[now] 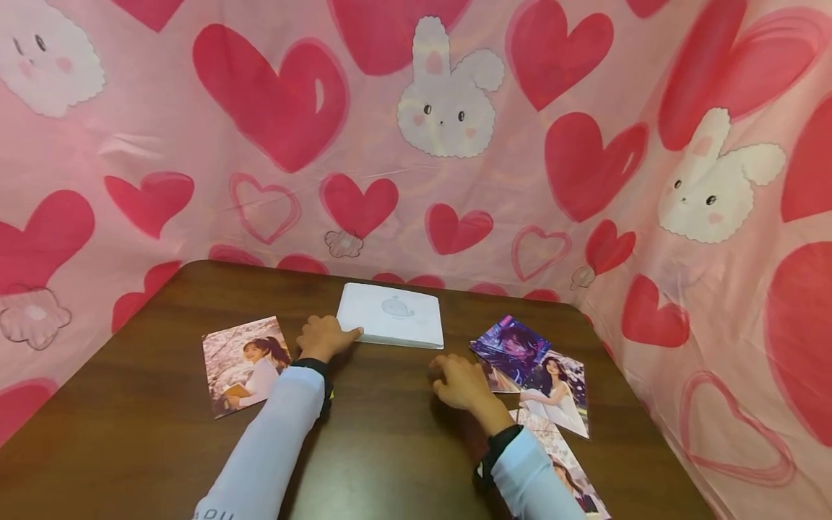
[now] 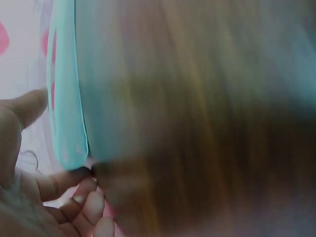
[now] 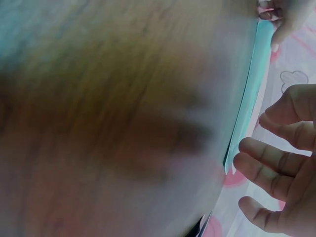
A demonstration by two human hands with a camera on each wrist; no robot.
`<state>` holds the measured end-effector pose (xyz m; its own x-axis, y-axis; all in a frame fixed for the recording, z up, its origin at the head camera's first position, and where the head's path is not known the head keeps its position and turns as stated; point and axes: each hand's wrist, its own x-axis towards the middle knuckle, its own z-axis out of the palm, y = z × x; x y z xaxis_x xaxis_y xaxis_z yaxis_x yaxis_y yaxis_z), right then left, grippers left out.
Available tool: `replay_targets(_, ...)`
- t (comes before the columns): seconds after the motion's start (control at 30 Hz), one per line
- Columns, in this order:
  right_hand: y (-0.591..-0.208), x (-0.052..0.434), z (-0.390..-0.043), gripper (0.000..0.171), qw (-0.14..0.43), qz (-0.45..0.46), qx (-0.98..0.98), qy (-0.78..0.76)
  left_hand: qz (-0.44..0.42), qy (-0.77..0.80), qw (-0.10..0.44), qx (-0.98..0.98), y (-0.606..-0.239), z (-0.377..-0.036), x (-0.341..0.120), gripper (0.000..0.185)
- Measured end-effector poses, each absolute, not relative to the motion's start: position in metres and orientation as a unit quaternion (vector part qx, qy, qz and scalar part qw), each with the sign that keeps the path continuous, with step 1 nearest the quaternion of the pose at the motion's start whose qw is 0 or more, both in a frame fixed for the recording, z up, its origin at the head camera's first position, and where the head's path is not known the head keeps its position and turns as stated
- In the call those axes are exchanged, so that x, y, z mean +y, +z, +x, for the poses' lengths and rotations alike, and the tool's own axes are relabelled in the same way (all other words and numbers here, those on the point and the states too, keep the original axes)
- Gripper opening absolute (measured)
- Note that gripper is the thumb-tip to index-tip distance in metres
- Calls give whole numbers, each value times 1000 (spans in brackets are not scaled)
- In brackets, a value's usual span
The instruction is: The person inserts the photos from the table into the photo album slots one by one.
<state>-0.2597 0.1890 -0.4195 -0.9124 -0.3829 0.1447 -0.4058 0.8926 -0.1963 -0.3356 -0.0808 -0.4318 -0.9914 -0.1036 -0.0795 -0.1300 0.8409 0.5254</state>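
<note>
head view: left hand (image 1: 323, 336) fingers touch the white box (image 1: 392, 315) corner, right hand (image 1: 460, 383) relaxed near its edge.

We see a dark wood table (image 1: 390, 448) with a smooth, faintly shiny grain, glossy paper photos (image 1: 243, 365), a matt white album (image 1: 392, 315), and thin, sheeny printed cloth (image 1: 195, 180) behind.

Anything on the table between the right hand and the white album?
No. In the head view only bare brown table separates the right hand from the white album; the left hand touches the album's left edge.
</note>
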Motion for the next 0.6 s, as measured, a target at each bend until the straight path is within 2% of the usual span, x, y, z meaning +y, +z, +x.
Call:
replay_targets(0.3, -422, 193, -257, 24, 11, 199, -970, 140, -115, 324, 19, 939, -437, -339, -70, 73)
replay_targets(0.47, -420, 195, -258, 23, 6, 202, -966, 161, -113, 463, 12, 879, -435, -344, -66, 73)
replay_targets(0.6, -419, 194, -258, 23, 4, 202, -964, 176, -110, 583, 46, 804, -435, -345, -67, 71)
